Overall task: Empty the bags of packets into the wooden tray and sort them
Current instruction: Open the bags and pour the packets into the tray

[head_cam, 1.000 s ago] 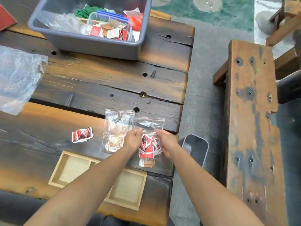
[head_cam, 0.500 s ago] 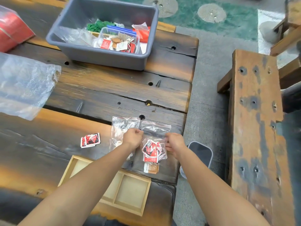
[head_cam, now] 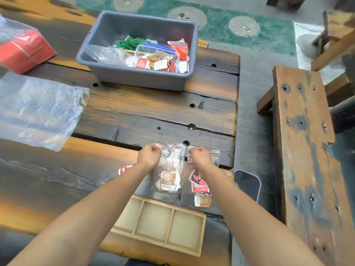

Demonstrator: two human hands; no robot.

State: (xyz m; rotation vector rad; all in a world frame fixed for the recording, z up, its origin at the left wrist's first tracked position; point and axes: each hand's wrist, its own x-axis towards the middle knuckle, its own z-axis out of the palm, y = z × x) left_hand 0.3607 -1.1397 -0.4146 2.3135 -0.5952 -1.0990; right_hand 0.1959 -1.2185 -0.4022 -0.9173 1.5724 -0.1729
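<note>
The dark scorched wooden bench (head_cam: 134, 112) carries the pale three-compartment wooden tray (head_cam: 155, 219) at six o'clock; toward twelve lies the clear plastic bag of brown packets (head_cam: 167, 177). The left hand (head_cam: 149, 155) and right hand (head_cam: 199, 157) grip its mouth, pinching: part the seal evenly before tipping.

Grey tub (head_cam: 134, 77), pale wooden tray (head_cam: 165, 244), red-and-white packets (head_cam: 198, 186), brown-and-white packets (head_cam: 168, 179).

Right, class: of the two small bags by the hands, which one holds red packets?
The right bag, by the right hand, nearest the table's right edge; the left bag holds brown packets.
</note>
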